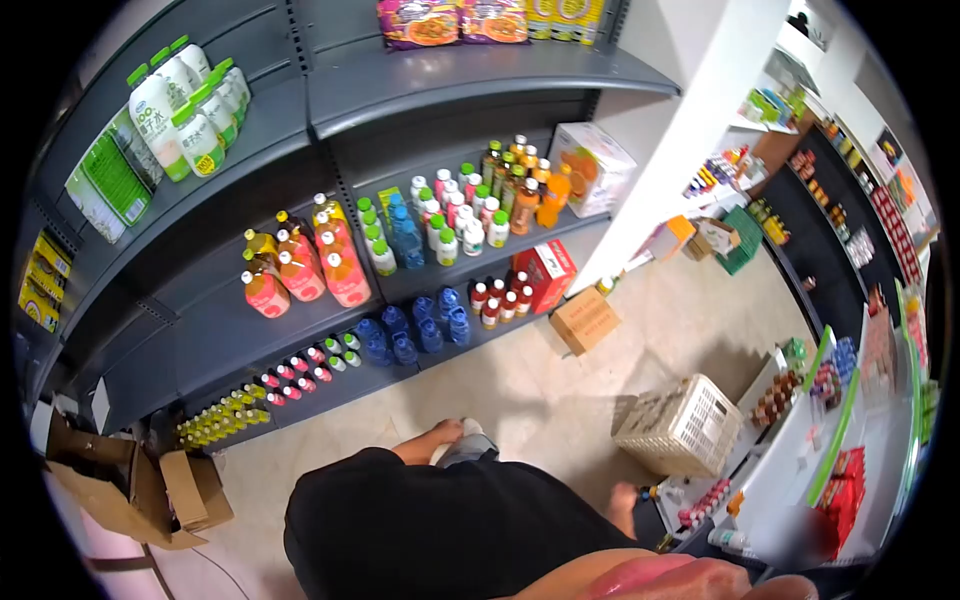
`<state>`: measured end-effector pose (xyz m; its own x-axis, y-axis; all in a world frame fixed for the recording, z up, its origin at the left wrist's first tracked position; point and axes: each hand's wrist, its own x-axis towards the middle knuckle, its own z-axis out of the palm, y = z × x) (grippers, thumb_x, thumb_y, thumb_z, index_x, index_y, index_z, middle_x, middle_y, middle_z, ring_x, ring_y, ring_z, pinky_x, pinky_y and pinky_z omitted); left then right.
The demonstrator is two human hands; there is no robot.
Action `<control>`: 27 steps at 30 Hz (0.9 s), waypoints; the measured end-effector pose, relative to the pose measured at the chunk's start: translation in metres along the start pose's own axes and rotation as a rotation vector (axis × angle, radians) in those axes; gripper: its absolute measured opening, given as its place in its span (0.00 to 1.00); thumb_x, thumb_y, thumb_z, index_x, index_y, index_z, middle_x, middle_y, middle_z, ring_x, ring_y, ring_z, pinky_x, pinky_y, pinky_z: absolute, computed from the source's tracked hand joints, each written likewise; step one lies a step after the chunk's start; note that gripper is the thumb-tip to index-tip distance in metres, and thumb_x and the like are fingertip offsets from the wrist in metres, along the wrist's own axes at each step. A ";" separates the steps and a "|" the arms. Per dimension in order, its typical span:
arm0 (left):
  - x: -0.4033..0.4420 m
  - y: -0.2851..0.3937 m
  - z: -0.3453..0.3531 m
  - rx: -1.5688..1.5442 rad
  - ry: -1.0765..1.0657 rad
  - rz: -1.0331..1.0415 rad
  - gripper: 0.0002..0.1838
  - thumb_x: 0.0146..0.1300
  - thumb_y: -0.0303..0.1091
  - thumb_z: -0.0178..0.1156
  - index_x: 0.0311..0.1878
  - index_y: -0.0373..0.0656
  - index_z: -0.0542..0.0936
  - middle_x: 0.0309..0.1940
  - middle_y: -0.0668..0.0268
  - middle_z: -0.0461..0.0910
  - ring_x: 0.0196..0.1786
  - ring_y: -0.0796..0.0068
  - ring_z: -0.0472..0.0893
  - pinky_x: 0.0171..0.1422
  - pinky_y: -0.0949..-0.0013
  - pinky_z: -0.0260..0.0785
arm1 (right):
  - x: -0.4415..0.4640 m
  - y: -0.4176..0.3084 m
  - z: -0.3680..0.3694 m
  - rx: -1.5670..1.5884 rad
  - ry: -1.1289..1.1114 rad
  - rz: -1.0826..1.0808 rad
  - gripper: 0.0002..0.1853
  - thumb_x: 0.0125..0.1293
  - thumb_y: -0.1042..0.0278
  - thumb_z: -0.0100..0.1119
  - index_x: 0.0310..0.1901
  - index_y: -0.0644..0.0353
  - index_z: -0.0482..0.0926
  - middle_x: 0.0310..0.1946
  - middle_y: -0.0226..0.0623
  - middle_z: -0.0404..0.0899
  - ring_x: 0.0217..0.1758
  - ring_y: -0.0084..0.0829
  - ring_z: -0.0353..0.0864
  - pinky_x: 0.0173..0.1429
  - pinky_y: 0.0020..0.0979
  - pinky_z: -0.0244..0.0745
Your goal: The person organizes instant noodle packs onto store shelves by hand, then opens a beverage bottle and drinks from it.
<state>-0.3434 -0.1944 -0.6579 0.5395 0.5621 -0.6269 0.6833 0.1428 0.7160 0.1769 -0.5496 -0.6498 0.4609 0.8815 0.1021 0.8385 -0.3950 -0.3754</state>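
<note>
Past the front of my black shirt, my left hand (443,433) shows small, beside a white and grey thing (473,441) that I cannot make out; its finger pose is unclear. Large blurred skin at the bottom edge, very close to the camera, seems to be my right hand (690,578), with its fingers not clearly visible. Another bit of skin (622,508) shows right of my shirt; which body part it is stays unclear. Blue bottles (430,333) and red-capped bottles (501,302) stand on the bottom shelf ahead.
Dark shelves (455,95) carry drinks and packets. A brown carton (585,321) sits on the floor near a white pillar (680,130). On the right are a beige crate (680,425) and a stocked shelf unit (800,440). Open cardboard boxes (195,488) lie at the lower left.
</note>
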 end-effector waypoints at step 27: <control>-0.107 -0.015 0.024 -1.183 0.712 -0.693 0.15 0.67 0.45 0.61 0.41 0.44 0.88 0.41 0.55 0.89 0.38 0.60 0.90 0.48 0.54 0.81 | 0.868 -0.795 -0.324 0.105 -0.019 -0.753 0.27 0.60 0.47 0.69 0.59 0.49 0.84 0.63 0.49 0.82 0.67 0.52 0.79 0.70 0.42 0.74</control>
<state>-0.3999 -0.2766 -0.6091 -0.2812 0.3248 -0.9030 -0.2605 0.8798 0.3976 0.0040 0.4456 0.0355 -0.2302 0.9080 0.3501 0.8924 0.3405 -0.2962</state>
